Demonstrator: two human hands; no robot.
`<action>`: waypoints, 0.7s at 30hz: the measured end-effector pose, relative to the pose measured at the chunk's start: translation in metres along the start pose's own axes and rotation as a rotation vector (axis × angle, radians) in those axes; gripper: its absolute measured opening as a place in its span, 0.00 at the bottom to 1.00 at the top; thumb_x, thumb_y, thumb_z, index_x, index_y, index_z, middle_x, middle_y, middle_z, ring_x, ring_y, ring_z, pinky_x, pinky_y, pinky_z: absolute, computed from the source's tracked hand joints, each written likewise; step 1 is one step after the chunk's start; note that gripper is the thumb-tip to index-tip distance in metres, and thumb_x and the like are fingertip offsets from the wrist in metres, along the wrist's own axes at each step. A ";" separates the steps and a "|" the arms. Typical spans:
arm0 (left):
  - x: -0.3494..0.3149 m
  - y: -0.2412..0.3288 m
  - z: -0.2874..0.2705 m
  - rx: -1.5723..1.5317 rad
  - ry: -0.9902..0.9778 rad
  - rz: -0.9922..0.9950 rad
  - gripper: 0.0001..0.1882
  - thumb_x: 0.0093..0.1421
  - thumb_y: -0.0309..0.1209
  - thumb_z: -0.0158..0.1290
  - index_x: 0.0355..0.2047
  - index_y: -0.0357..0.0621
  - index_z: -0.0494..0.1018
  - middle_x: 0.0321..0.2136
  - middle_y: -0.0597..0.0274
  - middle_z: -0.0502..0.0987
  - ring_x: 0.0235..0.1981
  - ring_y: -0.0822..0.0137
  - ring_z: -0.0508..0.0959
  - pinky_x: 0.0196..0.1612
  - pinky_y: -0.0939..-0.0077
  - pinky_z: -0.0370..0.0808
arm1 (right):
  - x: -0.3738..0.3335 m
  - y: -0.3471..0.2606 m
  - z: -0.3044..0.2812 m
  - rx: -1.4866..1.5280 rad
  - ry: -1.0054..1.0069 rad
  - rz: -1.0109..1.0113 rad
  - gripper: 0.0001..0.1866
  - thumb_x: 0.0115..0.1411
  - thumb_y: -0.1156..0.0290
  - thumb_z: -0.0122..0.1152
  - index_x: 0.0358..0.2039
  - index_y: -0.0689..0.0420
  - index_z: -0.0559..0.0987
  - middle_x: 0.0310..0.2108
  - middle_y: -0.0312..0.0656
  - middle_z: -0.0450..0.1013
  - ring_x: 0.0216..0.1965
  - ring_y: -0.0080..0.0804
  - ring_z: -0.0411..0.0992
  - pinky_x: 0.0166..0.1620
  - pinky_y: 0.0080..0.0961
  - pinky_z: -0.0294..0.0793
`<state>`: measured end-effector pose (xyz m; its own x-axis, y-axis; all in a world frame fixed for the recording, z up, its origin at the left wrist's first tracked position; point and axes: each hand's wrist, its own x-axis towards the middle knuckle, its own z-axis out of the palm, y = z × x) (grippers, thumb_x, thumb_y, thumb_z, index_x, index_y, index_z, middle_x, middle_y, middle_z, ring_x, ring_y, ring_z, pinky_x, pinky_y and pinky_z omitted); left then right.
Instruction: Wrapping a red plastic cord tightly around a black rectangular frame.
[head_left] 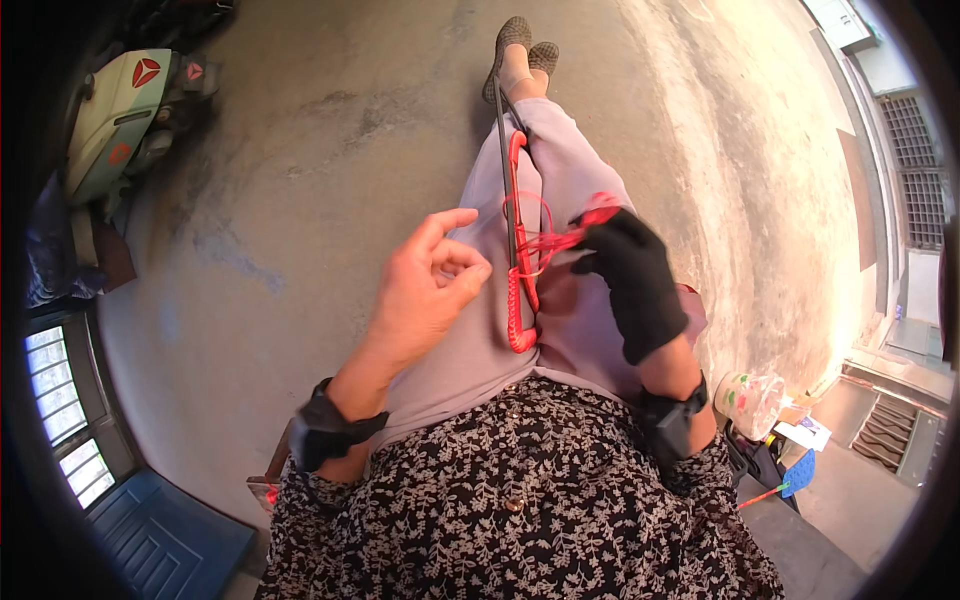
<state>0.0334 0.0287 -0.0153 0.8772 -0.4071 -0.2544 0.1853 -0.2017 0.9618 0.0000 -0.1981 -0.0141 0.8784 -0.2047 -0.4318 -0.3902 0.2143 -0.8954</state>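
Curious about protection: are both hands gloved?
No, only the right hand wears a black glove; the left hand is bare.

Red cord blurred near the centre, right hand hidden under a black glove, patterned shirt cut off by the lower edge, window at lower left cropped by the dark rim, far side of scooter hidden at upper left

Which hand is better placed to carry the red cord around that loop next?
Probably the right hand: gloved in black, it holds the bunched red cord beside the loop. The left hand, bare, is on the loop's other side, with no cord visible in it.
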 end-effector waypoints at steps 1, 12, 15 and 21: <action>-0.005 0.011 -0.007 0.003 0.000 -0.005 0.26 0.58 0.22 0.52 0.58 0.37 0.62 0.33 0.58 0.79 0.28 0.72 0.77 0.33 0.82 0.75 | -0.005 -0.017 0.005 0.268 0.083 0.078 0.08 0.60 0.69 0.55 0.34 0.61 0.75 0.28 0.39 0.73 0.26 0.29 0.72 0.31 0.27 0.72; -0.020 0.010 0.007 -1.393 -0.213 -0.388 0.24 0.67 0.41 0.44 0.55 0.36 0.62 0.39 0.57 0.72 0.43 0.62 0.73 0.39 0.72 0.75 | -0.070 -0.018 0.005 0.736 -0.547 0.150 0.08 0.63 0.68 0.53 0.36 0.59 0.69 0.28 0.37 0.69 0.29 0.25 0.70 0.31 0.22 0.71; -0.032 -0.014 -0.004 -1.330 -0.181 -0.489 0.16 0.67 0.36 0.44 0.49 0.37 0.66 0.23 0.67 0.66 0.28 0.70 0.71 0.24 0.80 0.70 | -0.054 0.002 0.006 0.760 -0.398 0.184 0.08 0.64 0.68 0.52 0.37 0.58 0.69 0.28 0.36 0.69 0.29 0.23 0.70 0.31 0.19 0.72; -0.059 -0.010 -0.027 -1.079 -0.209 -0.575 0.08 0.67 0.29 0.43 0.42 0.39 0.69 0.14 0.73 0.57 0.15 0.78 0.62 0.13 0.84 0.57 | -0.007 0.000 -0.061 1.175 -0.308 0.006 0.04 0.67 0.72 0.46 0.38 0.57 0.70 0.29 0.36 0.69 0.29 0.21 0.70 0.32 0.17 0.72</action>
<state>-0.0084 0.0785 -0.0068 0.4789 -0.6565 -0.5828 0.8763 0.3976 0.2723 -0.0230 -0.2547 -0.0176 0.9685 0.0003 -0.2488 -0.0467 0.9824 -0.1809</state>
